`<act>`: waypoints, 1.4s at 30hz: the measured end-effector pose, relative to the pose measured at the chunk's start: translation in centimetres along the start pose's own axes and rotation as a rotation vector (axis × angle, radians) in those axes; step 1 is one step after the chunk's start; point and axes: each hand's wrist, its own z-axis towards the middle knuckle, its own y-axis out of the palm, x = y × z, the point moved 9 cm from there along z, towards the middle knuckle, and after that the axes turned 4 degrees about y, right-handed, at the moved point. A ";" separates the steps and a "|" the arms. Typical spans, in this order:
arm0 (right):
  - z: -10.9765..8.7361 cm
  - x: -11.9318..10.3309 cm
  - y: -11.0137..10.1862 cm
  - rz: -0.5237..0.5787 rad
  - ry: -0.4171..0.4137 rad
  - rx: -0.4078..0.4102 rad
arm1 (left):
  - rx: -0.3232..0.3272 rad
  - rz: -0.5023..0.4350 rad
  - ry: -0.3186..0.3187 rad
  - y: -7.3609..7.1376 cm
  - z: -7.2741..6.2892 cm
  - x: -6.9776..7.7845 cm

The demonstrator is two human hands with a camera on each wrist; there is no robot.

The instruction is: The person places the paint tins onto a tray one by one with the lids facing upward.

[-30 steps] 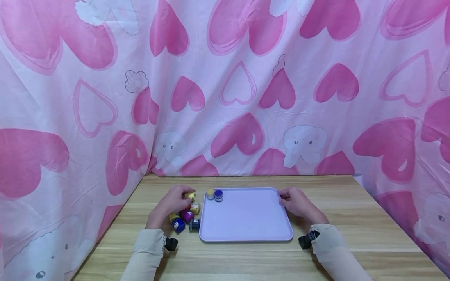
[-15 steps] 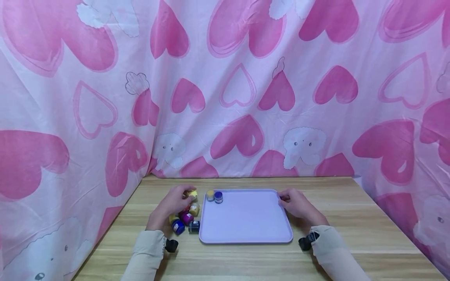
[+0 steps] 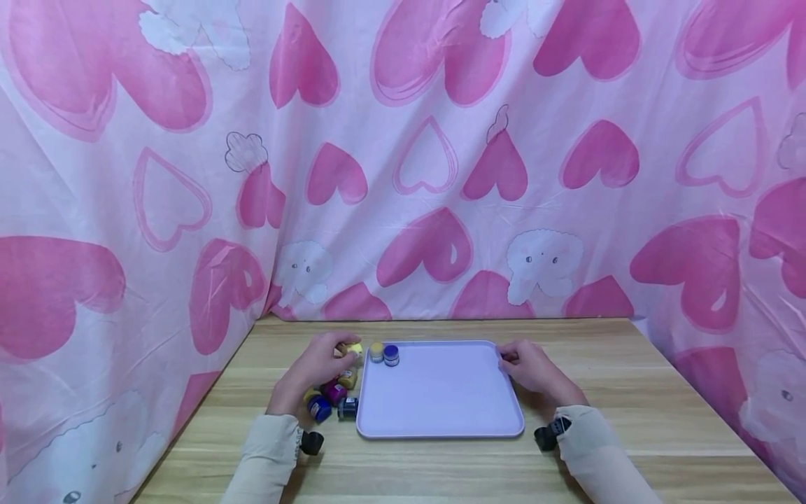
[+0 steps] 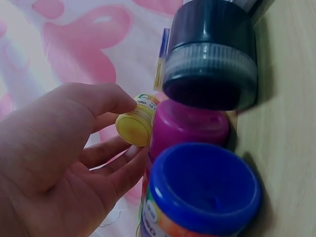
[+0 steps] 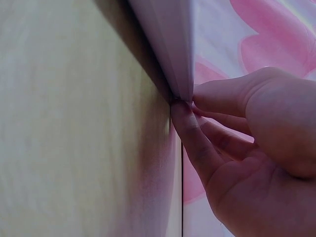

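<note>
Yellow jar (image 4: 134,129), small and lidded, tilted in my left hand (image 3: 317,362): thumb on one side, fingers on the other, clamped on it. It is just outside the far left corner of a lilac tray (image 3: 441,395) on a wooden table (image 3: 428,472); whether it touches the rim, I cannot tell. My right hand (image 3: 530,364) pinches the tray's rim near its far right corner, thumb and fingers closed on the edge.

As far as I can judge, the work is in its early part. Two jars stand upright on the tray, side by side at the far left: one yellow-lidded jar (image 3: 376,352) and one violet-blue-lidded jar (image 3: 391,355). Most of the tray is bare.

Left of the tray, several jars look left to be dealt with: a golden jar (image 3: 348,379), a magenta jar (image 3: 335,393), a deep-blue jar (image 3: 319,408) and a dark jar (image 3: 348,408) near the tray's edge. Others in that cluster are partly hidden, so I cannot count them exactly.
</note>
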 end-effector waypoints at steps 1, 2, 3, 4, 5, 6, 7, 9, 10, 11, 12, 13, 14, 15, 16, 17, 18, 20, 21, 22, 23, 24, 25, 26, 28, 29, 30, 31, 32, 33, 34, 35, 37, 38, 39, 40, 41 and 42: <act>0.1 0.0 0.0 0.001 0.002 0.002 | 0.002 0.001 0.002 0.1 0.0 0.1; 0.1 0.0 0.0 -0.005 -0.004 0.001 | 0.004 -0.007 0.003 0.1 0.0 0.3; 0.1 0.0 0.0 -0.005 -0.004 0.002 | 0.005 -0.012 0.004 0.2 0.0 0.4; 0.2 0.1 -0.1 -0.007 -0.005 0.004 | 0.006 -0.016 0.005 0.3 0.0 0.5; 0.2 0.1 -0.1 -0.007 -0.005 0.004 | 0.011 -0.020 0.009 0.3 0.1 0.6; 0.2 0.1 -0.1 -0.008 -0.007 0.004 | 0.016 -0.027 0.013 0.4 0.1 0.7; 0.2 0.1 -0.1 -0.007 -0.008 0.004 | 0.020 -0.036 0.013 0.5 0.2 0.9; 0.2 0.2 0.0 -0.004 -0.005 0.002 | 0.023 -0.051 0.011 0.6 0.3 1.0; 0.2 0.2 0.0 -0.005 -0.008 0.001 | 0.023 -0.055 0.007 0.7 0.3 1.1; 0.1 0.1 0.0 -0.006 -0.010 0.000 | 0.023 -0.062 0.005 0.7 0.3 1.2; 0.1 0.1 0.0 -0.007 -0.013 0.000 | 0.019 -0.065 0.002 0.8 0.3 1.2; 0.2 0.1 0.0 -0.007 -0.013 0.001 | 0.017 -0.069 0.000 0.9 0.3 1.3; 0.2 0.2 0.1 -0.009 -0.014 0.001 | 0.014 -0.069 0.000 1.0 0.4 1.3; 0.2 0.1 0.1 -0.010 -0.015 0.000 | 0.010 -0.070 0.001 1.0 0.4 1.3; 0.2 0.1 0.1 -0.010 -0.016 0.000 | 0.008 -0.070 0.005 1.0 0.4 1.4; 0.2 0.1 0.0 -0.009 -0.016 0.000 | 0.006 -0.073 0.009 1.1 0.4 1.5; 0.3 0.2 0.1 -0.009 -0.015 -0.002 | 0.004 -0.073 0.013 1.1 0.4 1.5; 0.2 0.2 0.1 -0.009 -0.014 -0.006 | 0.000 -0.072 0.021 1.1 0.4 1.7; 0.2 0.2 0.1 -0.006 -0.012 -0.007 | -0.001 -0.071 0.025 1.0 0.4 1.7; 0.2 0.2 0.1 -0.002 -0.007 -0.007 | -0.002 -0.068 0.029 1.0 0.4 1.8; 0.1 0.2 0.1 -0.001 -0.004 -0.008 | -0.004 -0.068 0.033 1.0 0.4 1.8; 0.1 0.2 0.1 0.001 0.000 -0.009 | -0.006 -0.065 0.035 1.0 0.4 1.8; 0.0 0.2 0.1 0.000 -0.002 -0.010 | -0.008 -0.062 0.038 1.0 0.4 1.8; 0.0 0.2 0.1 0.002 0.003 -0.009 | -0.010 -0.058 0.040 0.9 0.4 1.8; 0.0 0.1 0.0 -0.002 0.000 -0.008 | -0.011 -0.055 0.042 0.9 0.4 1.7; 0.0 0.1 0.0 -0.003 0.000 -0.009 | -0.011 -0.053 0.044 0.9 0.4 1.8; 0.0 0.1 0.0 -0.001 0.002 -0.008 | -0.012 -0.050 0.049 0.9 0.4 1.8; 0.0 0.1 0.0 -0.002 0.002 -0.007 | -0.013 -0.051 0.053 1.0 0.5 1.8; 0.1 0.2 0.0 0.001 0.008 -0.005 | -0.016 -0.050 0.055 1.0 0.5 1.9; 0.1 0.1 0.0 -0.001 0.005 -0.005 | -0.018 -0.051 0.057 1.1 0.5 1.9; 0.1 0.1 0.0 -0.002 0.003 -0.007 | -0.020 -0.049 0.059 1.2 0.6 2.0; 0.1 0.2 0.0 0.001 0.007 -0.005 | -0.022 -0.046 0.057 1.3 0.6 2.0; 0.1 0.2 0.0 -0.001 0.004 -0.005 | -0.023 -0.042 0.047 1.5 0.6 2.0; 0.1 0.2 0.0 -0.002 0.002 -0.005 | -0.022 -0.037 0.042 1.6 0.6 2.0; 0.1 0.1 0.0 -0.001 0.003 -0.005 | -0.019 -0.036 0.036 1.6 0.6 2.0; 0.1 0.1 0.0 -0.003 0.000 -0.006 | -0.018 -0.033 0.029 1.6 0.6 2.0; 0.1 0.1 0.0 -0.001 0.001 -0.005 | -0.017 -0.030 0.023 1.7 0.6 1.9; 0.1 0.1 0.0 -0.001 0.001 -0.004 | -0.018 -0.025 0.018 1.8 0.6 1.9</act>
